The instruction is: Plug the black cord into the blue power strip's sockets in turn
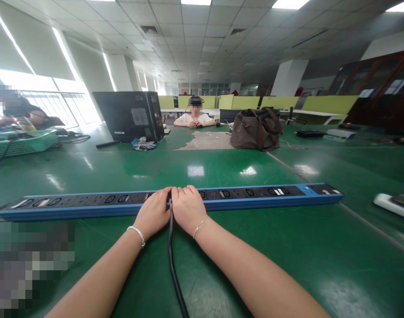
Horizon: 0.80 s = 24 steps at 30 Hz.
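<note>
Both hands meet at mid-strip: left hand (155, 210) and right hand (188, 205) curled inward, fingers closed around the upper end of a thick, round black cable (171, 249). Cable tip hidden by fingers; firmness of pinch cannot be told. Cable runs from grip toward the wearer. Long blue-edged power strip with black socket face (248, 194) lies directly beneath grip, long axis left to right, roughly crosswise to cable; extends well out both sides. Neither hand clearly nearer; both appear to rest on strip.
</note>
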Each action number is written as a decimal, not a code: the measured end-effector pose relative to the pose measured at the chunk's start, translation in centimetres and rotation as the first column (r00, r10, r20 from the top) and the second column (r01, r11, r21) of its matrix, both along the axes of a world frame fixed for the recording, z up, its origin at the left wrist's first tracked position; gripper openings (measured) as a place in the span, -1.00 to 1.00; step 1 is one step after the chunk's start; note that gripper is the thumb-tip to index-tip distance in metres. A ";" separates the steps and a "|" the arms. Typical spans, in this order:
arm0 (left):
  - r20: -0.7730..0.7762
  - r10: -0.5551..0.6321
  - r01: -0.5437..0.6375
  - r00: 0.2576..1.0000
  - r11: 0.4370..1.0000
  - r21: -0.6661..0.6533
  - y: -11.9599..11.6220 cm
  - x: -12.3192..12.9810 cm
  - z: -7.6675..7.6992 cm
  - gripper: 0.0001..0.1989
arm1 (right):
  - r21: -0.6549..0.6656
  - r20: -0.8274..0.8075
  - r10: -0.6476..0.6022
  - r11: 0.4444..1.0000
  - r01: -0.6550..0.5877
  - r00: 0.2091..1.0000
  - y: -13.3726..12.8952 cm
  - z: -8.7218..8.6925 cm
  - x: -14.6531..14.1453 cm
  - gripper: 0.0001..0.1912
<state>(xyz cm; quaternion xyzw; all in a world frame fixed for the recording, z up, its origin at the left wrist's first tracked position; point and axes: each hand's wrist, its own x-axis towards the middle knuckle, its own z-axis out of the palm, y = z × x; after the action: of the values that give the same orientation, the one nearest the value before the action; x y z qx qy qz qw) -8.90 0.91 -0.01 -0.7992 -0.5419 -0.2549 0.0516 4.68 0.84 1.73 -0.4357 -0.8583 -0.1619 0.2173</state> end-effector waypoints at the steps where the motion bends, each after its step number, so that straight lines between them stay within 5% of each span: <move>1: 0.000 -0.005 0.005 1.000 1.000 0.007 0.0 0.0 0.0 -0.56 | -0.010 0.000 -0.007 1.000 0.007 1.000 0.0 0.1 -0.1 -0.69; 10: -0.003 -0.022 0.022 1.000 0.999 0.046 0.1 -0.2 -0.4 -0.53 | -0.019 -0.031 -0.021 1.000 0.021 0.999 -0.3 0.1 -0.3 -0.75; 18: -0.056 -0.002 0.005 0.998 0.999 0.054 0.0 0.0 -0.3 -0.57 | -0.088 -0.301 -0.048 0.996 0.023 0.953 0.8 -2.0 0.7 -0.69; 24: -0.081 0.025 -0.018 0.996 0.997 0.079 0.0 0.0 -0.6 -0.53 | -0.181 -0.368 -0.087 0.983 0.021 0.926 1.0 -1.8 0.5 -0.74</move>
<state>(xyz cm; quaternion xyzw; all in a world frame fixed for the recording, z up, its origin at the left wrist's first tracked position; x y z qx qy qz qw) -8.89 0.96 -0.57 -0.8005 -0.5375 -0.2424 0.1077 5.14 1.84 -0.07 -0.4993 -0.7997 -0.0063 0.3334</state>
